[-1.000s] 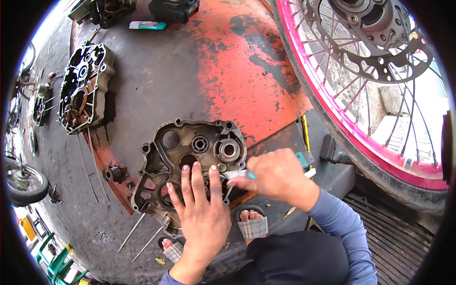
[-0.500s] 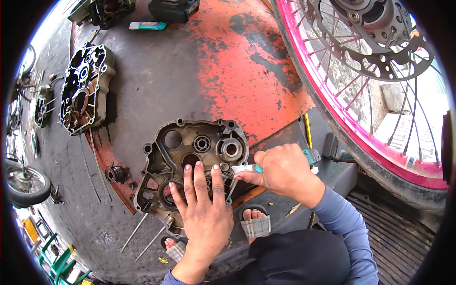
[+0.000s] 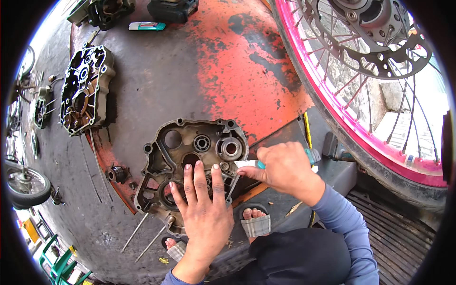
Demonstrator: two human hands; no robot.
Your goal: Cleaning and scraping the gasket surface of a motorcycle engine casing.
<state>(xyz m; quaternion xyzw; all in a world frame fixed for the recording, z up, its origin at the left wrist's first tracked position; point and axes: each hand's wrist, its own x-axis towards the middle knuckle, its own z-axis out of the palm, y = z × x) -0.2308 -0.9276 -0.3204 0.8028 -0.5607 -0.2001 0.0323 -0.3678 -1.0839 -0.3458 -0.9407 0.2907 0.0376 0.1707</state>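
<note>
Casing of oily grey cast metal [image 3: 187, 147] lies cavities-up just beyond the person's plaid-strapped sandals [image 3: 256, 227] — the left hand [image 3: 209, 224] rests across it, fingers [image 3: 200, 184] spread wide, gripping nothing. The right hand [image 3: 288, 171] curls closed around a teal-handled tool [image 3: 261, 165] — its flat pale blade [image 3: 246, 163] points left at the casing's right edge.

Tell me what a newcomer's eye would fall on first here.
Probably the pink-rimmed wheel filling the upper right, its bright colour standing out beside the worn red paint. Next would come the open metal casing at lower centre, with the left hand spread across it. At the casing's right edge, the right hand grips a teal-handled tool, its pale tip pointing left.
</note>
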